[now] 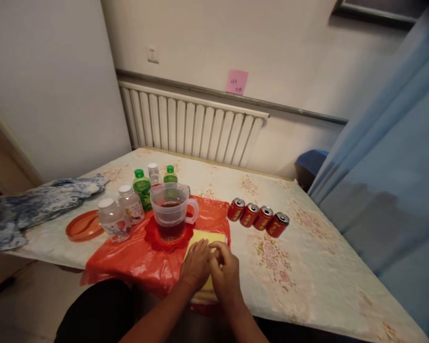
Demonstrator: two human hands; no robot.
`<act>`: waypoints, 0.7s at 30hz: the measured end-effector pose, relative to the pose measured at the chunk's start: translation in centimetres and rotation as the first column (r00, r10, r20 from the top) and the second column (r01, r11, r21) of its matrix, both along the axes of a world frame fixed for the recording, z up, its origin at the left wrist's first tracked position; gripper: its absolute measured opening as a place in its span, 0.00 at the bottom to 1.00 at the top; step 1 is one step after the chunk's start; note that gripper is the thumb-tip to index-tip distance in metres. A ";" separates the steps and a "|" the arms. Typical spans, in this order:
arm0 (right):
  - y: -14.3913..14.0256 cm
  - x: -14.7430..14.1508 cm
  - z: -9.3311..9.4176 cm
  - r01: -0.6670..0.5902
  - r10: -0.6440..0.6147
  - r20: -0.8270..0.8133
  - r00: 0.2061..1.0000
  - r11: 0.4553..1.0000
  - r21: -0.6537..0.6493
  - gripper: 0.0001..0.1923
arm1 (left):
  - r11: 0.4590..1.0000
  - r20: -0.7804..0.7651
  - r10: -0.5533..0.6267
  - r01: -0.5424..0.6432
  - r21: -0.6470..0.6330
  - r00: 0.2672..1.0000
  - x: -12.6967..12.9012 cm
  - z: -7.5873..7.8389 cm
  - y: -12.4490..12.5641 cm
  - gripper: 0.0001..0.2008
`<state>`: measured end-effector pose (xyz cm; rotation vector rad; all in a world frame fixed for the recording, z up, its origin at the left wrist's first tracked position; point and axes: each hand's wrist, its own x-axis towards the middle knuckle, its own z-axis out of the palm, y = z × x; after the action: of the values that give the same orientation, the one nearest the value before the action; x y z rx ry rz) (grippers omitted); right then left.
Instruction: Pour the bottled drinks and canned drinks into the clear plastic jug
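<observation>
A folded yellow cloth lies at the table's front edge, partly hidden under my hands. My left hand rests on it palm down, fingers stretched forward. Beside it, touching it, my right hand has its fingers curled in; what they hold, if anything, is hidden. Just beyond my left hand, a clear plastic measuring jug with dark liquid stands upright in a red scalloped tray. Both the tray and cloth are on a red plastic sheet.
Several red drink cans stand in a row at right. Left of the jug are lidded clear jars, green-capped bottles and an orange lid. A blue-white patterned fabric lies at far left; a blue curtain hangs right.
</observation>
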<state>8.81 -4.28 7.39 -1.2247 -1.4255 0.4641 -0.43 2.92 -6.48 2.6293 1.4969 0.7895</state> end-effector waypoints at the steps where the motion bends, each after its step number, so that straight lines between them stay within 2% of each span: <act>1: 1.0 0.1 -1.5 0.025 -0.024 0.009 1.000 0.998 -0.054 0.11 | 1.000 0.008 0.013 -0.013 -0.009 1.000 0.0 0.0 -0.1 0.17; 6: 3.3 1.5 -9.8 0.123 -0.107 0.090 0.990 0.972 -0.198 0.12 | 0.999 0.062 0.035 -0.033 -0.033 0.997 -0.4 0.3 -0.3 0.16; 9: 3.3 1.9 -12.9 0.159 -0.134 0.152 0.979 0.973 -0.167 0.12 | 0.999 0.096 0.045 -0.042 -0.035 0.994 -0.6 -0.1 -0.2 0.15; 12: 3.2 1.9 -14.4 0.183 -0.152 0.206 0.967 0.973 -0.139 0.14 | 0.999 0.192 0.037 -0.031 -0.036 0.981 -0.7 -1.1 0.1 0.15; 16: 3.5 1.9 -15.4 0.258 -0.233 0.227 0.946 0.962 -0.087 0.16 | 0.998 0.353 0.021 0.003 -0.065 0.935 -0.6 -2.5 0.6 0.17; 21: 3.4 1.2 -15.9 0.351 -0.324 0.179 0.929 0.925 -0.147 0.17 | 0.976 0.432 0.027 0.069 -0.204 0.901 -0.8 -2.4 0.8 0.17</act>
<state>9.99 -0.88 -8.53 -1.6457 -1.2806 0.2651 -1.22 3.76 -8.86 2.1254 1.3383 1.0570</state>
